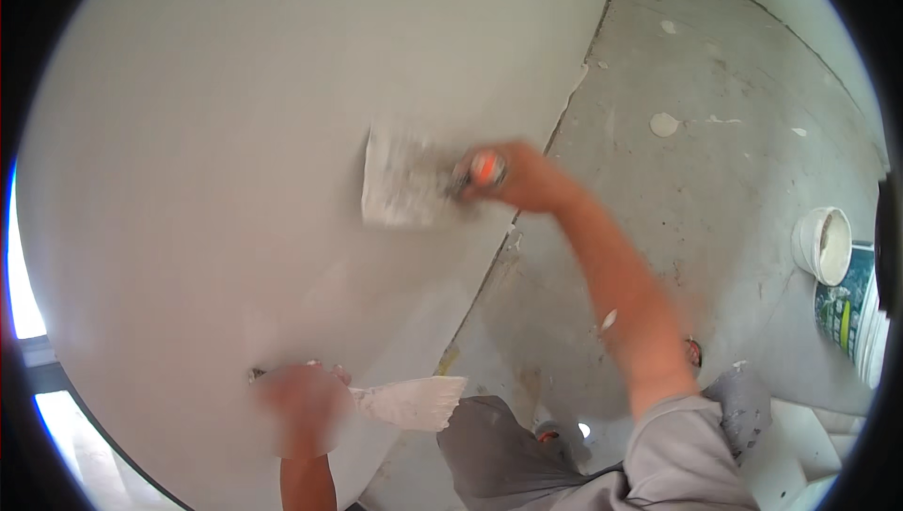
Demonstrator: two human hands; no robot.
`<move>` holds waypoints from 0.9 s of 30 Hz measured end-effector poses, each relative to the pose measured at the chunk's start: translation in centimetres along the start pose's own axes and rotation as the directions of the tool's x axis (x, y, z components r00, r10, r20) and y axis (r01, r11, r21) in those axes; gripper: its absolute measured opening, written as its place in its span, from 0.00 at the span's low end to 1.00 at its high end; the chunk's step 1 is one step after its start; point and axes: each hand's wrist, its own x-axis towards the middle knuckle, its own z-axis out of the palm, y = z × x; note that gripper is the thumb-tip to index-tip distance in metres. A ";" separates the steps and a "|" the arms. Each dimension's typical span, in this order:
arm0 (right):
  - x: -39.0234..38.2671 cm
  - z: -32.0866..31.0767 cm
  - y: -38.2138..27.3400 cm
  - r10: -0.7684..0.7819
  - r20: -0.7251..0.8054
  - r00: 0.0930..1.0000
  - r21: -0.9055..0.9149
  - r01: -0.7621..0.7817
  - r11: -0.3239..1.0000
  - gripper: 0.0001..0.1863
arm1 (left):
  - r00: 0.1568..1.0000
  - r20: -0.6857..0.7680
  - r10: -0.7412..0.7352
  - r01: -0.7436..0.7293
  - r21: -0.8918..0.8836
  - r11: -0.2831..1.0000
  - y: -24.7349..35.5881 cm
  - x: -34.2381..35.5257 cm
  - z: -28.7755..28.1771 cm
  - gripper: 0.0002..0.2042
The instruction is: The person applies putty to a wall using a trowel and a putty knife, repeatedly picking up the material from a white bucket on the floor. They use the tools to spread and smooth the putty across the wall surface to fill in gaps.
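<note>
In the head view my right hand (508,177) grips the orange-tipped handle of a wide, plaster-smeared trowel (404,177), its fingers closed round it. The trowel's blade lies on or just at the smooth pale wall (188,135), left of the seam with the floor; motion blurs it. Lower left, my left hand (301,398) is blurred but closed on the handle of a putty knife (409,403), whose blade points right and is coated in white plaster. This hand is close in front of the wall.
The grey, stained concrete floor (677,182) runs along the right. At the far right a white bucket (809,247) sits by a larger green-and-white bucket (842,318). White boards or tiles (809,450) lie lower right. My legs (499,455) show at the bottom; bright openings are at the left edge.
</note>
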 end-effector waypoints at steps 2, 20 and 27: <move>-3.6 6.2 1.2 -0.032 -0.049 0.998 0.010 0.033 0.999 0.13 | 0.999 -0.024 -0.032 0.029 -0.108 0.994 0.6 0.3 0.0 0.07; -9.7 19.2 -14.6 -0.049 -0.283 0.958 0.233 0.118 0.965 0.11 | -0.005 0.388 -0.922 0.768 -0.589 -0.252 17.6 -17.8 -16.1 0.21; -12.9 26.1 -10.4 0.606 0.160 0.779 0.947 0.052 -0.317 0.15 | 0.094 0.405 -0.909 0.632 -0.730 -0.260 18.5 -14.4 -15.6 0.20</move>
